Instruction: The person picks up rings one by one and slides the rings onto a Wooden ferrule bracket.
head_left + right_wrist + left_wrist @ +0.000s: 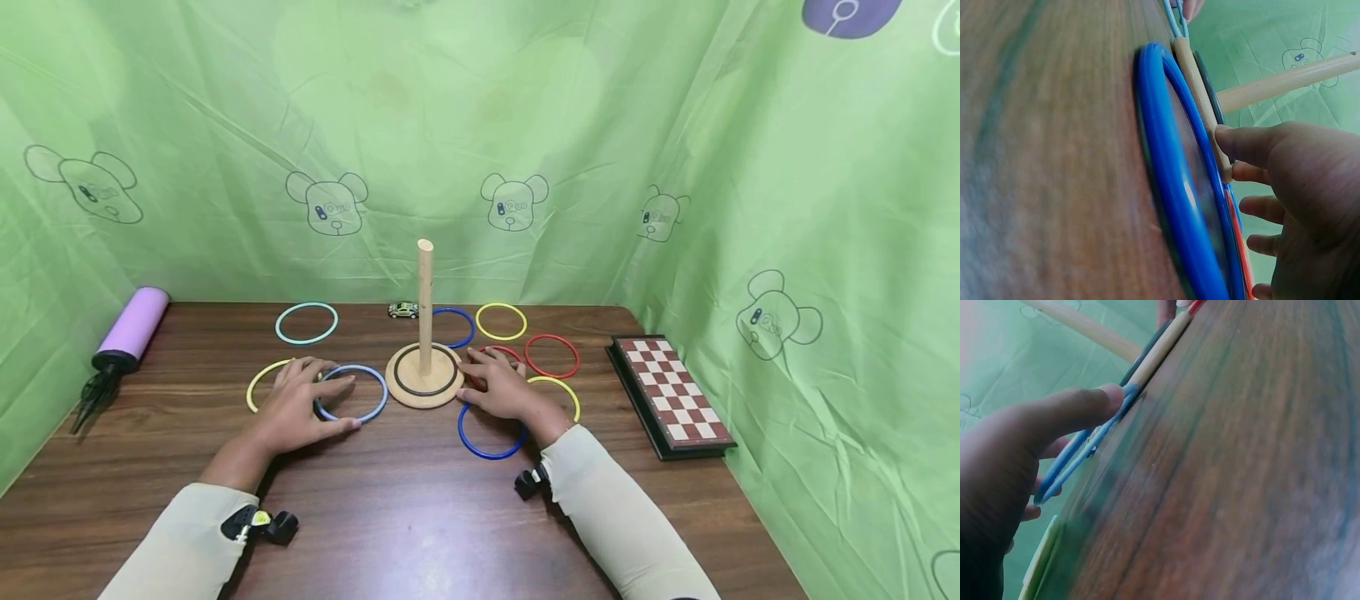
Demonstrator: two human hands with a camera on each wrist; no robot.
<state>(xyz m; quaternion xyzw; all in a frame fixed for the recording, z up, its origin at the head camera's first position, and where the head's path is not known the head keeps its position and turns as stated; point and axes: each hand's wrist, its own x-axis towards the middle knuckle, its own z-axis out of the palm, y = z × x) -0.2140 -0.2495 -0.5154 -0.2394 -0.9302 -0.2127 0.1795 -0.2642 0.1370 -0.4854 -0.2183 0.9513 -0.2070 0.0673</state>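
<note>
My left hand point(300, 408) holds a light blue ring point(386, 392) left of the peg stand, thumb along its near rim and fingers at its far side. The ring point(1072, 447) tilts up from the tabletop in the left wrist view. A wooden peg point(425, 308) stands upright on a round base point(401, 392), with a dark ring marking around it. My right hand point(498, 387) touches the base's right edge, thumb and forefinger spread along it, other fingers loosely extended. Blue ring point(1172, 169) lies beneath this hand; a red ring point(510, 351) is partly hidden behind it.
A pale yellow ring point(257, 387) lies partly under the left hand. Farther back are a turquoise ring point(279, 333), a toy car point(403, 310) and several coloured rings. A purple pump point(135, 321) lies left, a checkered game board point(671, 392) right. Green curtains point(450, 125) enclose the table.
</note>
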